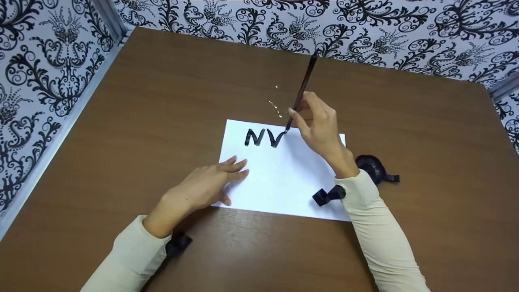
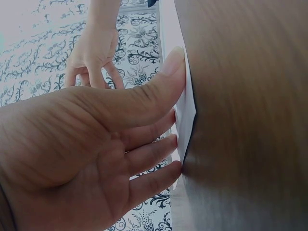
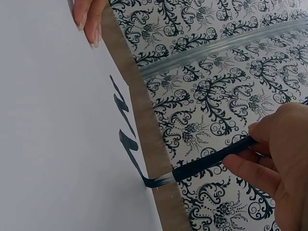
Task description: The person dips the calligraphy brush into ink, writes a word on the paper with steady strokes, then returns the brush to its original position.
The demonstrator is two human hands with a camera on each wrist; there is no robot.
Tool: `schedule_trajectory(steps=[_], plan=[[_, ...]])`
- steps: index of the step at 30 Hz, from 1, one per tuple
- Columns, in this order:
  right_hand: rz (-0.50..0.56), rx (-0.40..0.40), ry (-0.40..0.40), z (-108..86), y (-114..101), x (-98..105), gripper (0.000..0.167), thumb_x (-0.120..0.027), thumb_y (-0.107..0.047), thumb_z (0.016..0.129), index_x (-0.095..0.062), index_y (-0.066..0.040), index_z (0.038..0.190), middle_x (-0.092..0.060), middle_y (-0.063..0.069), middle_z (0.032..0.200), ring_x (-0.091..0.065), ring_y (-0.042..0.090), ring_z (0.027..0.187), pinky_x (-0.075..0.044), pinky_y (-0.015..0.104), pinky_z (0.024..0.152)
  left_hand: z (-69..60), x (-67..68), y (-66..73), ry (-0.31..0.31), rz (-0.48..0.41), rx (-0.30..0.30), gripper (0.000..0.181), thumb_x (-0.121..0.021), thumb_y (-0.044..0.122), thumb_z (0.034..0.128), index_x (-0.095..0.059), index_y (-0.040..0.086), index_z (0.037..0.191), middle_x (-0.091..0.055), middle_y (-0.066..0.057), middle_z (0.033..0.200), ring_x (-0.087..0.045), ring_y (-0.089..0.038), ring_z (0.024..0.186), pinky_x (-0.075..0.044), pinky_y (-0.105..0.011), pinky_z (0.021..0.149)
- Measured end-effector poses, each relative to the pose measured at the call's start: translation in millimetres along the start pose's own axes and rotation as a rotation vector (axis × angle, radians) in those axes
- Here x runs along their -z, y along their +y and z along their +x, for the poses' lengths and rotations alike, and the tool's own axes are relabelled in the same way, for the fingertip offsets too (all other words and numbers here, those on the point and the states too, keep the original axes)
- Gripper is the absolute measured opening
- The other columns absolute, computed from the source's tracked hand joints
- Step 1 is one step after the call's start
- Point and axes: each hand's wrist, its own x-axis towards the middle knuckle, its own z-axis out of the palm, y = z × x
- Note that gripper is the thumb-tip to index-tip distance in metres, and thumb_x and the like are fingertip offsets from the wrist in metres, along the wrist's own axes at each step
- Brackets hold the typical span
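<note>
A white sheet of paper (image 1: 279, 178) lies on the brown table, with black painted strokes (image 1: 255, 138) along its upper left part. My right hand (image 1: 320, 125) pinches a dark-handled paintbrush (image 1: 304, 87) over the sheet's top edge. In the right wrist view the brush's bristles (image 3: 161, 182) touch the paper at the end of a black stroke. My left hand (image 1: 206, 184) rests on the paper's lower left side, fingers spread and fairly straight. The left wrist view shows its thumb (image 2: 166, 77) and fingertips against the sheet near a corner.
A small round black dish (image 1: 371, 168) with a stubby handle stands right of the paper, partly behind the right sleeve. Several light specks (image 1: 275, 107) mark the table (image 1: 182, 101) above the sheet. Patterned black-and-white panels (image 1: 284, 24) border the table.
</note>
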Motion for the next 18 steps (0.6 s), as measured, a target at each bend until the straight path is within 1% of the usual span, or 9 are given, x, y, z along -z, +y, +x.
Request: schedule_trajectory(steps=[3, 8, 10, 14, 18], plan=[[-0.005, -0.008, 0.046, 0.9, -1.6, 5.4, 0.019, -0.070, -0.003, 0.086, -0.059, 0.001, 0.101, -0.064, 0.009, 0.084, -0.065, 0.020, 0.080, -0.052, 0.031, 0.067, -0.1, -0.4, 0.2, -0.001, -0.002, 0.003, 0.074, -0.078, 0.020, 0.0739, -0.048, 0.010, 0.141, -0.034, -0.004, 0.151, -0.030, -0.027, 0.138, -0.047, -0.039, 0.070], [-0.002, -0.017, 0.120, -3.6, -4.7, 15.7, 0.020, -0.071, -0.005, 0.085, -0.059, -0.001, 0.101, -0.065, 0.008, 0.084, -0.066, 0.019, 0.079, -0.052, 0.029, 0.056, -0.9, -0.1, 0.1, -0.002, -0.011, 0.009, 0.074, -0.079, 0.018, 0.0744, -0.047, 0.011, 0.141, -0.033, -0.004, 0.151, -0.029, -0.027, 0.139, -0.048, -0.041, 0.074], [0.004, -0.024, 0.128, -6.8, -5.0, 17.1, 0.020, -0.071, -0.005, 0.085, -0.059, -0.001, 0.100, -0.065, 0.008, 0.084, -0.067, 0.019, 0.079, -0.052, 0.030, 0.054, -0.9, 0.2, -0.1, -0.002, -0.008, 0.010, 0.074, -0.079, 0.018, 0.0742, -0.047, 0.011, 0.141, -0.033, -0.005, 0.151, -0.029, -0.027, 0.139, -0.048, -0.043, 0.076], [0.005, -0.044, 0.142, -11.8, -3.9, 17.3, 0.020, -0.071, -0.006, 0.085, -0.058, -0.001, 0.100, -0.065, 0.008, 0.083, -0.068, 0.019, 0.078, -0.053, 0.031, 0.054, -0.6, 0.4, 0.0, -0.005, -0.007, 0.009, 0.075, -0.080, 0.017, 0.0737, -0.048, 0.011, 0.141, -0.033, -0.005, 0.151, -0.029, -0.026, 0.139, -0.048, -0.044, 0.078], [-0.010, -0.047, 0.152, -13.3, -1.7, 16.0, 0.021, -0.071, -0.006, 0.086, -0.057, 0.000, 0.100, -0.064, 0.009, 0.083, -0.068, 0.020, 0.080, -0.054, 0.032, 0.055, -0.5, -0.1, 0.4, -0.004, -0.009, 0.008, 0.074, -0.080, 0.017, 0.0739, -0.048, 0.011, 0.141, -0.033, -0.004, 0.151, -0.029, -0.026, 0.139, -0.048, -0.041, 0.074]])
